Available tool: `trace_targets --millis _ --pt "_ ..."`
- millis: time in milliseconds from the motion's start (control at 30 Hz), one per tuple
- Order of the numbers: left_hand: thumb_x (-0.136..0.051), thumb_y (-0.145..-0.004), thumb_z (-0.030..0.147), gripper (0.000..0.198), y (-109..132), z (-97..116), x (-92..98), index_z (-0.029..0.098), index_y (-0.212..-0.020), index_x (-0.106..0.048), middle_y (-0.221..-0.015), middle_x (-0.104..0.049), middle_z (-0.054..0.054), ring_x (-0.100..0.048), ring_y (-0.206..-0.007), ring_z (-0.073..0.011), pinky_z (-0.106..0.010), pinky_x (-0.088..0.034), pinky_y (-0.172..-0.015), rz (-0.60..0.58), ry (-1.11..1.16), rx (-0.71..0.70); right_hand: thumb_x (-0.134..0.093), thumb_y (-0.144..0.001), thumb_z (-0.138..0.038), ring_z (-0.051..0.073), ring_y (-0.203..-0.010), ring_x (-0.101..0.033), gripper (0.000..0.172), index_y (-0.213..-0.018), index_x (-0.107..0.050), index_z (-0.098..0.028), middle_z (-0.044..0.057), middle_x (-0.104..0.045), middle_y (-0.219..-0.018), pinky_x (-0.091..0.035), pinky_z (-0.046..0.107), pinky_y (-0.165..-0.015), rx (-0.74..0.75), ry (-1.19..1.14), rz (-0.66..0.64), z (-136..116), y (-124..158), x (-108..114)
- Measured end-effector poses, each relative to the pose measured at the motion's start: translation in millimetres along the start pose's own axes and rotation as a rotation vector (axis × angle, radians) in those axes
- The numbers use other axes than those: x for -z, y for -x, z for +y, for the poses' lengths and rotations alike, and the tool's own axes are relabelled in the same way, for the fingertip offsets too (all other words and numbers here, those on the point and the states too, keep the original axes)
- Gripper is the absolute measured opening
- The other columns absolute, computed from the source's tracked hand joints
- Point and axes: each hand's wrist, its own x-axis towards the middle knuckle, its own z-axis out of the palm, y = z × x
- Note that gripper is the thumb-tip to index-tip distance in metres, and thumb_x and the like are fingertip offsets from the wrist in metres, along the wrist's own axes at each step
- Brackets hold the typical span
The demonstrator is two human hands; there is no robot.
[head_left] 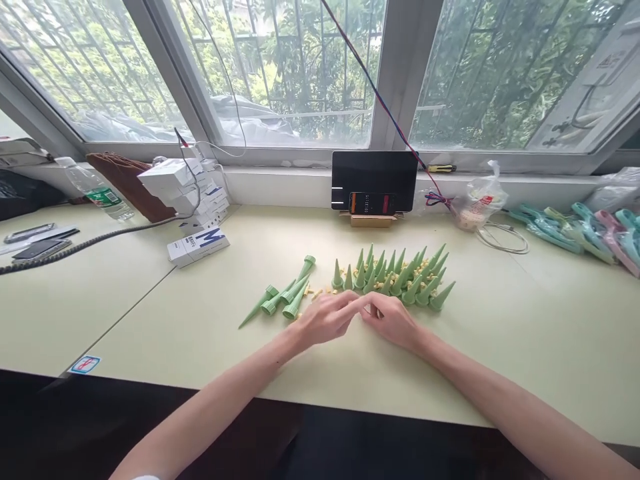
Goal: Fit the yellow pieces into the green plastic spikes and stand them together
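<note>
— At the middle of the pale table (pixel 500 320), what are the hands doing?

— Left hand (pixel 326 320) and right hand (pixel 393 320) meet, fingers bent and drawn in toward one another. Cannot tell whether anything is pinched: the knuckles hide the tips.

— Position of the green cones?

— Two lots. Standing cones (pixel 411 291) crowd just beyond the right hand, points up, wide ends on the tabletop, several tilted in view. Loose cones (pixel 264 305) lie on their sides to the left of the left hand, some overlapping, ridged caps showing.

— Anything between?

— Small yellow pieces (pixel 317 294), scattered beside the left hand; more among the standing ones. Too small to make out in detail.

— Farther back?

— Black tablet (pixel 375 170) upright by the window, phone (pixel 371 203) propped before it. White box (pixel 199 247) lying off to the left, well apart from the cones.
</note>
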Motion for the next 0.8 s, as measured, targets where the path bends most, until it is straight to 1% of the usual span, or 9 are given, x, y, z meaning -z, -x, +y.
trace_targets --millis 33,100,200,233,300,400,567,700,800 --pt "-0.038 -0.095 0.009 0.027 -3.0 -2.6 4.4 0.019 -0.108 -0.06 -0.085 -0.069 -0.004 -0.055 -0.055 -0.0098 -0.023 -0.034 -0.047 -0.025 -0.037 0.041 -0.052 -0.092 -0.022 0.012 -0.053 -0.049 0.01 -0.087 -0.06 -0.019 -0.001 -0.061 -0.068 -0.042 0.025 -0.056 -0.011 -0.021 0.0 -0.4 -0.4 0.1" --pt "-0.042 -0.097 0.012 0.021 -7.6 -9.1 15.3 0.017 -0.097 -0.063 -0.082 -0.068 -0.004 -0.055 -0.056 -0.0105 -0.023 -0.035 -0.048 -0.073 -0.07 0.148 -0.052 -0.092 -0.021 0.011 -0.054 -0.049 0.01 -0.084 -0.058 -0.019 0.002 -0.065 -0.077 -0.043 0.024 -0.057 -0.018 -0.062 0.006 -0.9 -0.8 -0.1" --pt "-0.049 -0.098 0.022 0.017 -8.1 -18.8 36.6 0.018 -0.097 -0.065 -0.084 -0.068 -0.004 -0.054 -0.055 -0.0101 -0.023 -0.039 -0.052 -0.158 -0.09 0.369 -0.054 -0.091 -0.02 0.01 -0.056 -0.05 0.01 -0.081 -0.055 -0.02 0.005 -0.07 -0.093 -0.045 0.024 -0.057 -0.029 -0.127 0.032 -0.7 -0.4 -1.7" --pt "-0.051 -0.097 0.026 0.016 -6.2 -20.8 44.2 0.018 -0.097 -0.065 -0.085 -0.069 -0.003 -0.053 -0.054 -0.0099 -0.023 -0.04 -0.054 -0.181 -0.099 0.452 -0.055 -0.091 -0.02 0.01 -0.056 -0.051 0.011 -0.08 -0.055 -0.02 0.006 -0.071 -0.096 -0.045 0.024 -0.057 -0.035 -0.152 0.043 -0.4 -0.1 -2.5" --pt "-0.051 -0.097 0.03 0.018 0.4 -21.6 58.5 0.019 -0.092 -0.065 -0.081 -0.068 -0.002 -0.053 -0.054 -0.0106 -0.024 -0.04 -0.056 -0.245 -0.154 0.61 -0.056 -0.089 -0.02 0.01 -0.055 -0.05 0.012 -0.078 -0.053 -0.02 0.006 -0.071 -0.097 -0.045 0.024 -0.055 -0.045 -0.201 0.062 -0.1 0.4 -4.2" --pt "-0.048 -0.097 0.035 0.026 14.7 -16.4 73.5 0.019 -0.08 -0.061 -0.076 -0.064 -0.001 -0.05 -0.053 -0.0117 -0.025 -0.038 -0.055 -0.363 -0.232 0.755 -0.058 -0.087 -0.018 0.009 -0.052 -0.049 0.013 -0.075 -0.052 -0.02 0.006 -0.071 -0.096 -0.044 0.023 -0.052 -0.051 -0.245 0.065 -1.0 0.2 -5.7" --pt "-0.043 -0.098 0.039 0.029 33.6 -7.2 81.5 0.02 -0.081 -0.059 -0.075 -0.063 -0.001 -0.05 -0.052 -0.0131 -0.026 -0.034 -0.054 -0.514 -0.3 0.805 -0.058 -0.085 -0.013 0.009 -0.053 -0.049 0.014 -0.074 -0.051 -0.019 0.006 -0.071 -0.095 -0.045 0.024 -0.052 -0.045 -0.25 0.05 -3.9 -1.1 -5.0" --pt "-0.044 -0.096 0.038 0.026 36.6 -6.1 84.4 0.019 -0.083 -0.057 -0.079 -0.064 -0.002 -0.053 -0.054 -0.0144 -0.026 -0.034 -0.054 -0.602 -0.319 0.838 -0.057 -0.086 -0.013 0.009 -0.053 -0.049 0.017 -0.073 -0.05 -0.019 0.006 -0.07 -0.093 -0.045 0.024 -0.051 -0.04 -0.236 0.054 -5.0 -2.4 -3.9" --pt "-0.047 -0.094 0.039 0.024 37.7 -6.1 85.0 0.02 -0.084 -0.056 -0.08 -0.065 -0.003 -0.055 -0.055 -0.0157 -0.027 -0.035 -0.055 -0.631 -0.316 0.858 -0.056 -0.089 -0.014 0.01 -0.053 -0.047 0.02 -0.071 -0.048 -0.02 0.006 -0.069 -0.09 -0.043 0.024 -0.05 -0.031 -0.233 0.054 -6.6 -3.5 -3.1"
